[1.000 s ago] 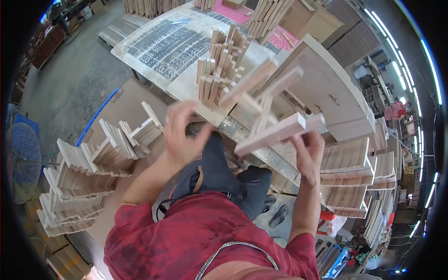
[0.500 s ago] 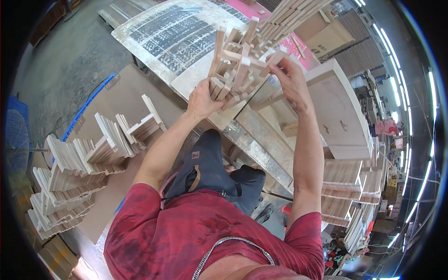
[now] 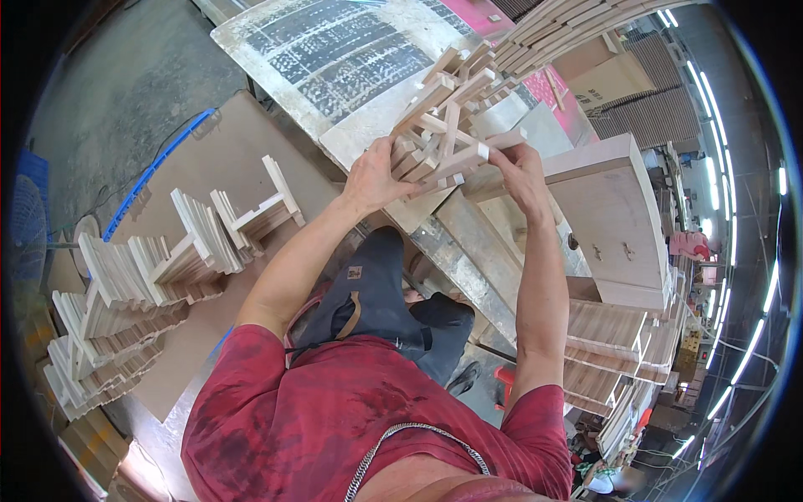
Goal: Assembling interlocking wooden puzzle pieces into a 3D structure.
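Above the near corner of the worktable, my left hand [image 3: 372, 177] is closed around the near left end of a bunch of pale wooden strips [image 3: 407, 159]. My right hand [image 3: 520, 180] grips the near right side, its thumb and fingers at a light wooden bar [image 3: 507, 139]. Between my hands the strips lie at several angles, with some crossing over others. Whether they are joined or loose I cannot tell. My palms hide parts of the ends.
The worktable [image 3: 276, 38] has a worn, dark-patterned top. Long strips [image 3: 560, 38] are stacked at the far right. A big pale wooden panel [image 3: 606, 222] stands right of my right arm. Rows of wooden frame pieces [image 3: 201, 238] stand on brown board at left, near a fan [image 3: 32, 222].
The wooden strips have tipped over from more upright to a lower slant. Both my hands have come slightly down in the picture, and each keeps its hold.
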`<state>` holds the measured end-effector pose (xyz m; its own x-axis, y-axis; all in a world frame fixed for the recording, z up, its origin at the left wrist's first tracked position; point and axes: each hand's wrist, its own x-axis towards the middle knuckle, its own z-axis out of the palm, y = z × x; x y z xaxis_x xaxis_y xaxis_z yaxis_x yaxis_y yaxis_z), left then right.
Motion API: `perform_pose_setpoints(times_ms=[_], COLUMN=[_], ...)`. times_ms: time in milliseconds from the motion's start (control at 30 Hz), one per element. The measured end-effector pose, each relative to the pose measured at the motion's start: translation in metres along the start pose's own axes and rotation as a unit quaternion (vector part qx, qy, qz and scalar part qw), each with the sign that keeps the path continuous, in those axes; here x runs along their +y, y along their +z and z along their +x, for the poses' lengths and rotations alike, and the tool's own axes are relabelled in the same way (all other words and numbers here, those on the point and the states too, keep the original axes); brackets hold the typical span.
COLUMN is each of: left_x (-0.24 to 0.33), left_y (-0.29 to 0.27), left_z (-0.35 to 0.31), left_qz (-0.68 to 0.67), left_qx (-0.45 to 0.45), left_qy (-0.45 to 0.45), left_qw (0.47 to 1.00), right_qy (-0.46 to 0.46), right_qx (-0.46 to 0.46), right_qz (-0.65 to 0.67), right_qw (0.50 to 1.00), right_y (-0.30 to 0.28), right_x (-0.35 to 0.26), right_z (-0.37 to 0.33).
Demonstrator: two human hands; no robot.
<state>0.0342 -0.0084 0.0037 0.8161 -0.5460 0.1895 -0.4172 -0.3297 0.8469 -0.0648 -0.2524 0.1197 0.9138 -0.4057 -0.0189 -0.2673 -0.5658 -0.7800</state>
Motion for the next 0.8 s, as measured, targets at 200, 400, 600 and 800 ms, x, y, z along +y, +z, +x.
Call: perform_pose_setpoints(times_ms=[200,400,600,800], left_x=[0.002,-0.002,-0.021,-0.015], left_y=[-0.002,-0.002,0.005,0.010], left_z=[-0.003,-0.003,-0.008,-0.015], left_qz=[-0.002,-0.017,-0.057,-0.039], left_qx=[-0.004,-0.016,-0.007,-0.003], left_qy=[-0.002,0.000,0.020,0.022], left_qw=[1.000,1.000,0.998,0.999], right_qy=[-0.015,0.031,0.010,0.021], right_qx=[-0.020,-0.050,0.001,0.004], right_qz=[-0.053,-0.144,0.016,-0.031], right_qw=[0.998,0.988,1.000,0.999], right_y=[-0.010,-0.001,0.005,0.008], right_x=[-0.006,-0.011,-0.017,-0.002], right_z=[0.003,0.007,0.007,0.004])
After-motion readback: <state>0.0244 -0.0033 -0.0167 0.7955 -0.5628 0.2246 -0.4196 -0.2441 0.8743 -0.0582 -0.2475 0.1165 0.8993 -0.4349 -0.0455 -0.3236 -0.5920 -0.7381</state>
